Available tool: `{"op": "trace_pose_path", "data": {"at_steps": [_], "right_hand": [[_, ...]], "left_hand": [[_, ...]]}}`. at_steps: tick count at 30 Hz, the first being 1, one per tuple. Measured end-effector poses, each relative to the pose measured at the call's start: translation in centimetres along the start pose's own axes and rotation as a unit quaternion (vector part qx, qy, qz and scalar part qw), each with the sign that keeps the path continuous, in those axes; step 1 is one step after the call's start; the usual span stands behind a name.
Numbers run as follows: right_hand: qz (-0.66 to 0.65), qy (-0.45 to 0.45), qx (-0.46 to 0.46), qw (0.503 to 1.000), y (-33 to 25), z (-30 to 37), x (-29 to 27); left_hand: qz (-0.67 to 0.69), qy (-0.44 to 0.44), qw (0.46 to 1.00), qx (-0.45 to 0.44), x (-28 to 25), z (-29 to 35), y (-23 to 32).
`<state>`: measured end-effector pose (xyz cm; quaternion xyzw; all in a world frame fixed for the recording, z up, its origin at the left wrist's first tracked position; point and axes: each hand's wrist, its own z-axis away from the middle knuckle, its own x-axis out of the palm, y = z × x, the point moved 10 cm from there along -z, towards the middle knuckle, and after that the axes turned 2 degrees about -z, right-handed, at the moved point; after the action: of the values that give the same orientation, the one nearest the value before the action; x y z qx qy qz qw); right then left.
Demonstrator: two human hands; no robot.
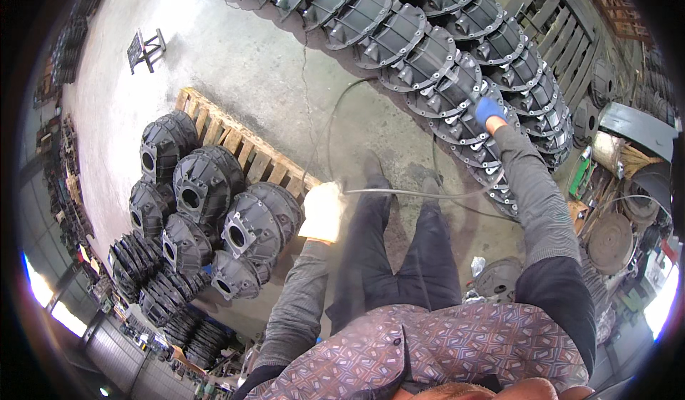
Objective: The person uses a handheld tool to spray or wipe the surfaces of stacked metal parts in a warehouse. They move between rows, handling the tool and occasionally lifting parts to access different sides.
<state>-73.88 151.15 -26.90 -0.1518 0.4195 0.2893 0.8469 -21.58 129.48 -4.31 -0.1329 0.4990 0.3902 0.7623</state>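
My left hand point(323, 212), in a white glove, is closed round a thin grey hose point(407, 193) that runs off to the right across my legs. To my right, my right hand point(489, 111), in a blue glove, reaches over a long row of dark metal bell housings point(429, 54). Its fingers are curled; what they hold, if anything, is too small to make out. The housings lean on one another, their round bolt flanges overlapping. A second row of bell housings point(515, 64) lies alongside, beyond my right hand.
At my left, stacked dark bell housings point(196, 186) stand beside and on a wooden pallet point(250, 147). A small black metal frame point(146, 50) is on the concrete floor. Slatted pallets point(564, 36) lie at the far right. Round metal parts point(610, 243) and a green object point(580, 175) clutter my right side.
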Motion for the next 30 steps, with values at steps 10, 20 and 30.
{"op": "trace_pose_path", "data": {"at_steps": [10,20,30], "right_hand": [[0.076,-0.008,-0.137,0.988,-10.9,1.2,-2.2],[-0.124,0.025,0.095,0.987,-0.3,1.1,-1.5],[-0.044,0.002,-0.01,0.999,4.1,-1.7,-3.4]], "left_hand": [[0.056,0.05,0.995,0.062,-0.8,1.2,3.7],[0.045,0.07,0.994,0.077,-0.5,1.1,4.5],[0.015,0.091,0.993,0.076,-1.7,2.9,9.3]]}}
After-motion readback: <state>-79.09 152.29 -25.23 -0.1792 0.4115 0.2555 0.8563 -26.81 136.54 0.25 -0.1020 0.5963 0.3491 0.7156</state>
